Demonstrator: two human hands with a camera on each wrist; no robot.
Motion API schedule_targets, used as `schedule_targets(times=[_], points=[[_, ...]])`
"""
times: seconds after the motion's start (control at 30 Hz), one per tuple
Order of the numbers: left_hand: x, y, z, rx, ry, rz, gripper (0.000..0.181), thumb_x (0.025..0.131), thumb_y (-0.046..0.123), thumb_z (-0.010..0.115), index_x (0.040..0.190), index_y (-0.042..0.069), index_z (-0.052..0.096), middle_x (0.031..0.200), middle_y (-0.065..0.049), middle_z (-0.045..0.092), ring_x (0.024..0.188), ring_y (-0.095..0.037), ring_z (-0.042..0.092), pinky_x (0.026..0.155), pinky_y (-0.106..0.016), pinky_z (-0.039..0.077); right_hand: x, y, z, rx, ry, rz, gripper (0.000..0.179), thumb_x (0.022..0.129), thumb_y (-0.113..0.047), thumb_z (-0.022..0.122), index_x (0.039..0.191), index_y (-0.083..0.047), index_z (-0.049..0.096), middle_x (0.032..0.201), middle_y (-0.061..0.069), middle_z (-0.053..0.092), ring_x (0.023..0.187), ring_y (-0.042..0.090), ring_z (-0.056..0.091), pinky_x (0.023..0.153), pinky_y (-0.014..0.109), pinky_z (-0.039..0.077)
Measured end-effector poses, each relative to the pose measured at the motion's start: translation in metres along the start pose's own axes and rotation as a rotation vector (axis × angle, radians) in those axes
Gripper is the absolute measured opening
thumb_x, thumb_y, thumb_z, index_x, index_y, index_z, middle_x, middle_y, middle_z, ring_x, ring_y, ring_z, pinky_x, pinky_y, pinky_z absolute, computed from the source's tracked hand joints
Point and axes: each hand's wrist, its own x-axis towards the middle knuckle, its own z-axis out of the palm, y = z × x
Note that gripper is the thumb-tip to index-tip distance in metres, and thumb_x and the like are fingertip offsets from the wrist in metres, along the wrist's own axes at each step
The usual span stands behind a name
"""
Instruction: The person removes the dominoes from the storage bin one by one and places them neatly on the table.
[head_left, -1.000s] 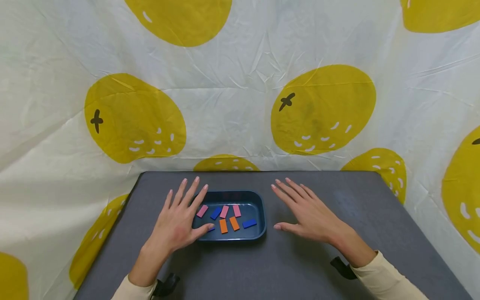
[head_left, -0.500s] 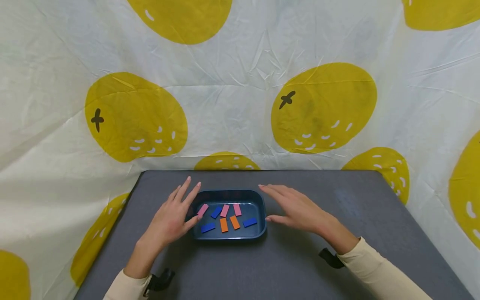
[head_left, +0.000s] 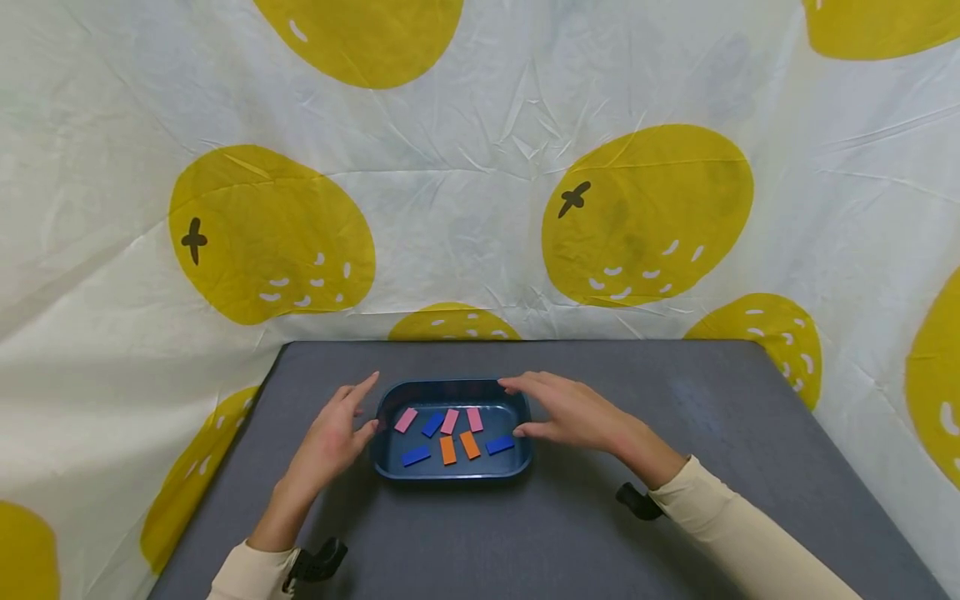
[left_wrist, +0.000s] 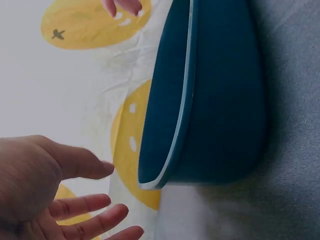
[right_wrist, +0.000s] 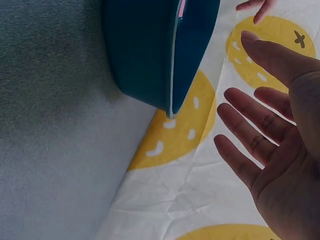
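A dark blue rectangular tray (head_left: 465,478) with rounded corners sits on the table, and several small flat blocks lie in it: a pink block (head_left: 406,420), a blue block (head_left: 416,456), an orange block (head_left: 447,451) and others of these colours. My left hand (head_left: 328,437) hovers just left of the tray, thumb and fingers apart. In the left wrist view a gap shows between that hand (left_wrist: 65,190) and the tray wall (left_wrist: 225,110). Over the tray's right end hovers my right hand (head_left: 577,415), its fingers extended. Neither hand holds anything; the right wrist view shows the right palm (right_wrist: 285,185) apart from the tray.
The dark grey table (head_left: 480,542) extends around the tray on all sides. Behind it hangs a white cloth (head_left: 457,225) printed with large yellow fruit. Each wrist wears a black camera mount, such as the left mount (head_left: 321,560).
Both hands have come down toward the tray's ends. The right hand has moved left; the left hand has drawn back to the left, uncovering the tray's left end and a blue block.
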Motion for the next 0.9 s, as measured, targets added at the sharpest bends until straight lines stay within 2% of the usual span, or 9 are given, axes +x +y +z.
schedule_targets(times=[0.17, 0.37, 0.6, 0.73, 0.9], points=[[0.002, -0.007, 0.002, -0.084, 0.003, -0.045, 0.068, 0.089, -0.006, 0.070, 0.151, 0.004, 0.045, 0.126, -0.024, 0.058, 0.100, -0.036, 0.069, 0.080, -0.046, 0.060, 0.009, 0.000, 0.002, 0.044, -0.017, -0.008, 0.067, 0.089, -0.038, 0.078, 0.148, -0.016, 0.053, 0.134, -0.001, 0.063, 0.124, 0.019, 0.057, 0.102, 0.045, 0.051], [0.003, -0.012, 0.005, -0.154, 0.007, -0.091, 0.058, 0.090, -0.006, 0.069, 0.145, 0.002, 0.052, 0.119, -0.024, 0.062, 0.096, -0.035, 0.069, 0.077, -0.045, 0.059, 0.021, 0.001, 0.007, 0.057, -0.048, -0.017, 0.064, 0.089, -0.036, 0.080, 0.144, -0.015, 0.056, 0.131, 0.002, 0.065, 0.122, 0.020, 0.059, 0.102, 0.046, 0.051], [0.005, -0.014, 0.010, -0.308, -0.063, -0.245, 0.051, 0.094, -0.005, 0.065, 0.143, 0.000, 0.053, 0.119, -0.024, 0.059, 0.096, -0.033, 0.066, 0.068, -0.037, 0.060, 0.035, 0.002, 0.013, 0.088, -0.091, -0.045, 0.063, 0.089, -0.031, 0.080, 0.145, -0.013, 0.056, 0.129, 0.005, 0.067, 0.118, 0.019, 0.061, 0.102, 0.044, 0.052], [0.007, -0.017, 0.014, -0.379, -0.094, -0.285, 0.045, 0.094, -0.006, 0.063, 0.139, -0.003, 0.056, 0.114, -0.023, 0.060, 0.096, -0.032, 0.063, 0.067, -0.040, 0.060, 0.044, 0.004, 0.019, 0.085, -0.109, -0.054, 0.061, 0.089, -0.029, 0.080, 0.144, -0.013, 0.057, 0.128, 0.006, 0.067, 0.118, 0.021, 0.062, 0.101, 0.044, 0.052], [0.008, -0.020, 0.017, -0.450, -0.111, -0.321, 0.042, 0.095, -0.007, 0.061, 0.136, -0.004, 0.058, 0.110, -0.021, 0.059, 0.093, -0.028, 0.061, 0.066, -0.039, 0.060, 0.054, 0.006, 0.028, 0.092, -0.148, -0.043, 0.063, 0.089, -0.027, 0.080, 0.145, -0.011, 0.056, 0.129, 0.008, 0.066, 0.119, 0.022, 0.062, 0.102, 0.045, 0.051]])
